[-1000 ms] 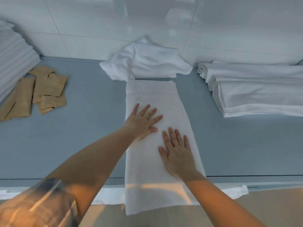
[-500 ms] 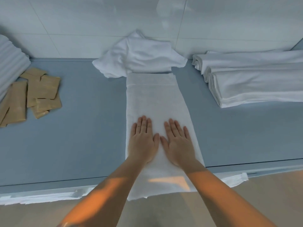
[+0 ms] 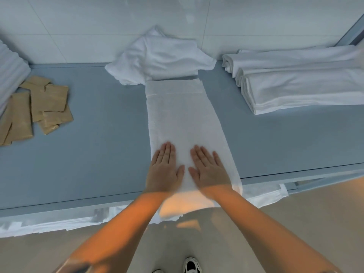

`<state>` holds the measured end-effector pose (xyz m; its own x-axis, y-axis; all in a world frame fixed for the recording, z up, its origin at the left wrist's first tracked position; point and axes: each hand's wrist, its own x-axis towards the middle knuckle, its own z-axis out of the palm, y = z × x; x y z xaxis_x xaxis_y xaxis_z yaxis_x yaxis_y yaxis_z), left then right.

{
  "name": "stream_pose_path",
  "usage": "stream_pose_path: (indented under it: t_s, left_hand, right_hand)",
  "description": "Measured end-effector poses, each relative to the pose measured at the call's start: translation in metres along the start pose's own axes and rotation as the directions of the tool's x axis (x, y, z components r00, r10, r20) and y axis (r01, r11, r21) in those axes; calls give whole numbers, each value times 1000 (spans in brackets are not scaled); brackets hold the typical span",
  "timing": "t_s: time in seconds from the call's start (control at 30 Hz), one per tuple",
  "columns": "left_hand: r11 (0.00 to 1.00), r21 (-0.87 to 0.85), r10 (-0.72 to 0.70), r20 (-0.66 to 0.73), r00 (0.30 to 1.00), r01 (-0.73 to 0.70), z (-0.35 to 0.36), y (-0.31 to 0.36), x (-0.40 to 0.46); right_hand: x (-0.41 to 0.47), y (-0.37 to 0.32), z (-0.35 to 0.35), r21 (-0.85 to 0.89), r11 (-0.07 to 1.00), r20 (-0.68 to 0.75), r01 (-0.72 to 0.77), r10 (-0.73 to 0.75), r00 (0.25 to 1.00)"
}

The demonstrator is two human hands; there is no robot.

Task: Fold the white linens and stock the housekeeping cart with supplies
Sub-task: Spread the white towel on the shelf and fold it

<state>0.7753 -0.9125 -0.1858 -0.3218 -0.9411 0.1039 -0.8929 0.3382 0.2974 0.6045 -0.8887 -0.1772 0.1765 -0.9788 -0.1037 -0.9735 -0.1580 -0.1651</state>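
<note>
Pressing flat on the cloth, my left hand (image 3: 164, 170) lies palm down with its fingers straight and close together, gripping nothing. My right hand (image 3: 209, 170) lies just beside it in the same way, fingers straight and slightly spread, thumbs of the two hands nearly meeting. Neither hand has hold of anything; both only rest on the long white towel (image 3: 181, 119).

That towel is folded into a narrow strip running away from me across the grey-blue tabletop (image 3: 102, 134). Its near end hangs over the table's front edge below my wrists, and its far end touches a crumpled white linen (image 3: 161, 60) heaped against the tiled wall (image 3: 98, 20). A seam band crosses the strip near its far end.

To my right, well apart from the strip, sits a stack of folded white linens (image 3: 299, 81), its rounded folds facing the middle of the table. To my left lies a loose pile of tan flat packets (image 3: 39, 107), overlapping one another, and beyond them, at the picture's edge, a ribbed white stack (image 3: 9, 75) that I can only partly see. More white cloth (image 3: 59, 219) hangs along the table's front edge. Below, on the beige floor (image 3: 295, 223), the toe of a shoe (image 3: 191, 266) shows.
</note>
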Motion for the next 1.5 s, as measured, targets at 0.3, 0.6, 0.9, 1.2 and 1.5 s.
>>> stream_pose_path:
  t_s: [0.3,0.6,0.9,1.2,1.5]
  left_hand:
    - [995,51,81,118,990,-87,-26,3,-31]
    - [925,357,43,241,970,-130,-18,39,-88]
    - [928,369,-28,212,977,-54,-10,46,-94]
    - [947,310,18,199,980,-81,-26,54,-95]
    - [981,176,65,77,995,-78,-50,38,-100]
  right_hand:
    - [-42,36,-20,-6,999,49,32,-31,998]
    - [-92,12,-7,-289,955,-56,73,-93,994]
    - [-87,-32,19,-347,932,-93,102,-142,986]
    - [-90,-44,26,-296,955,-121,23,-61,991]
    - [-91,-19,19,-230,969,-302,89,-158,940]
